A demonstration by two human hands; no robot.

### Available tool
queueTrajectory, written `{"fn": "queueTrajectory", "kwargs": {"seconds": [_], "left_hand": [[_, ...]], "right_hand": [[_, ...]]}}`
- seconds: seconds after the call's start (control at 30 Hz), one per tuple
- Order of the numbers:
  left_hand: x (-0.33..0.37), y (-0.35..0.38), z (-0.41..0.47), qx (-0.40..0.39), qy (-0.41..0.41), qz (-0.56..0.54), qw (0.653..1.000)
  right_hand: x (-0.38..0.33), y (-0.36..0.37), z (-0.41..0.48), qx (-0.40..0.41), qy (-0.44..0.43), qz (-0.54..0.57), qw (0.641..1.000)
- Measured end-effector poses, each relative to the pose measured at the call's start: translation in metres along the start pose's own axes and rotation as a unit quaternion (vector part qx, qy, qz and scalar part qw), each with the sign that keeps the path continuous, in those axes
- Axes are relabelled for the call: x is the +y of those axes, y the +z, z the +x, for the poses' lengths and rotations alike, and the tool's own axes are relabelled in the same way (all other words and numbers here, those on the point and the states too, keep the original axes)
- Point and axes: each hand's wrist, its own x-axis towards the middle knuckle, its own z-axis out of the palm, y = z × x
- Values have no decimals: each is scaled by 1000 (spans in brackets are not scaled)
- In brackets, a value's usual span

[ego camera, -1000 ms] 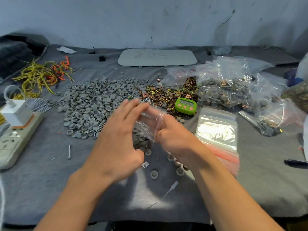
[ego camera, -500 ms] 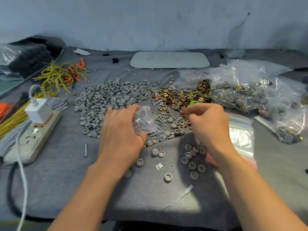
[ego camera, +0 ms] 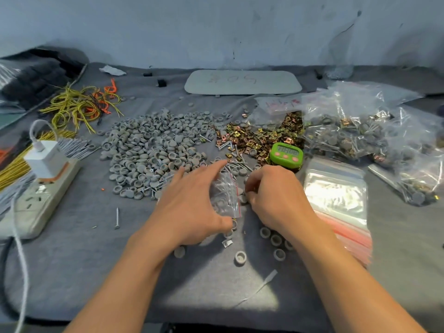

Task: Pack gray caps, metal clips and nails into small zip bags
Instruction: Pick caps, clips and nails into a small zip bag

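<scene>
The left hand (ego camera: 192, 207) holds the bag (ego camera: 225, 195). The right hand (ego camera: 274, 195) curls at a cap (ego camera: 242, 199); I cannot tell if it grips. Keep the bag's mouth wide.

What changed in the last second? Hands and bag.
The right hand let go of the small zip bag, reached toward the metal clips, then came back beside the bag, fingers curled; its load is hidden. The left hand kept its grip and lowered the bag to the cloth. Gray caps, green timer and stack of empty bags stayed.
</scene>
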Motion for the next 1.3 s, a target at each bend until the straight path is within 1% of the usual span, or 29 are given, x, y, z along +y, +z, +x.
{"fn": "queueTrajectory", "kwargs": {"seconds": [0.1,0.17,0.27,0.33,0.4,0.47,0.57,0.67,0.73,0.8,0.87,0.9,0.93,0.97,1.0,1.03,1.1,1.13,1.2,1.23,1.3], "left_hand": [[3,0,0,16,-5,-8,1000],[5,-2,-2,39,-10,-39,998],[8,-4,-6,77,-9,-96,992],[11,-4,-8,83,-3,-116,990],[13,-3,-9,79,-1,-113,990],[12,1,-8,79,-21,-107,991],[9,5,-4,100,-57,-137,984],[8,6,-5,134,-49,-171,975],[8,4,-6,153,-44,-186,969],[7,2,-6,166,-53,-212,962],[6,-1,-6,180,-58,-267,945],[5,-3,-6,187,-55,-312,930],[4,-5,-6,192,-51,-365,910],[3,-7,-6,193,-47,-418,886],[3,-9,-6,192,-44,-466,863],[3,-10,-6,190,-41,-504,842],[3,-13,-6,184,-35,-554,812],[3,-13,-7,183,-32,-563,805],[3,-14,-6,204,-29,-556,805],[2,-13,-7,230,-29,-529,816],[0,-12,-8,288,-16,-423,859]], "right_hand": [[0,3,-1,53,4,80,995],[1,3,1,78,14,143,986],[-2,2,2,39,1,266,963],[-8,2,2,11,-8,348,937],[-13,2,2,-3,-10,396,918],[-18,3,3,-13,-19,413,910],[-25,4,2,-26,-29,403,914],[-31,6,1,-33,-36,382,923],[-34,4,0,-16,-39,388,921],[-33,-3,0,24,-39,421,906],[-26,-12,1,62,-12,481,874],[-20,-15,2,85,7,475,876],[-14,-17,4,102,18,425,899],[-9,-17,6,102,23,347,932],[-5,-17,6,82,22,272,958],[-4,-16,4,48,19,216,975],[-5,-11,0,-25,1,119,993],[-6,-8,-2,-49,-8,68,996],[-10,-4,-7,-63,-12,-7,998],[-10,-2,-8,-59,-9,-20,998],[-11,0,-10,-47,-6,-25,999]]}}
